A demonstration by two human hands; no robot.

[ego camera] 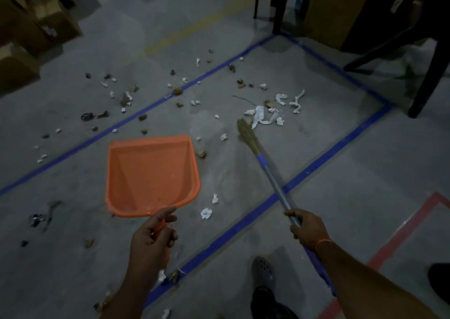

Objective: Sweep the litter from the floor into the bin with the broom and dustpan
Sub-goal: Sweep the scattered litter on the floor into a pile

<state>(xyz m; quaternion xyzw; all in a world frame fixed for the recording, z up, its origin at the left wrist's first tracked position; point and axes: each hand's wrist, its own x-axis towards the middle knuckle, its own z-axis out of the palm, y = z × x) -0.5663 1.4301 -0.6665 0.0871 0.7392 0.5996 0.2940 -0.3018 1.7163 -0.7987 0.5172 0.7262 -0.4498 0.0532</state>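
Grey concrete floor [243, 184] lies strewn with light paper scraps [264, 116] that should flick easily, while the left hand [152, 235] grips the stiff orange dustpan [152, 175] handle and the right hand [308, 228] clasps the broom [265, 165] shaft.

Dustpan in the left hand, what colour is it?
The dustpan is orange, seen in the head view.

An orange plastic dustpan [152, 175] was held empty above the grey floor, mouth pointing away, while just right of it a broom [250, 143] with straw bristles and a blue-collared metal handle slanted toward white paper litter [264, 116] scattered beyond the dustpan
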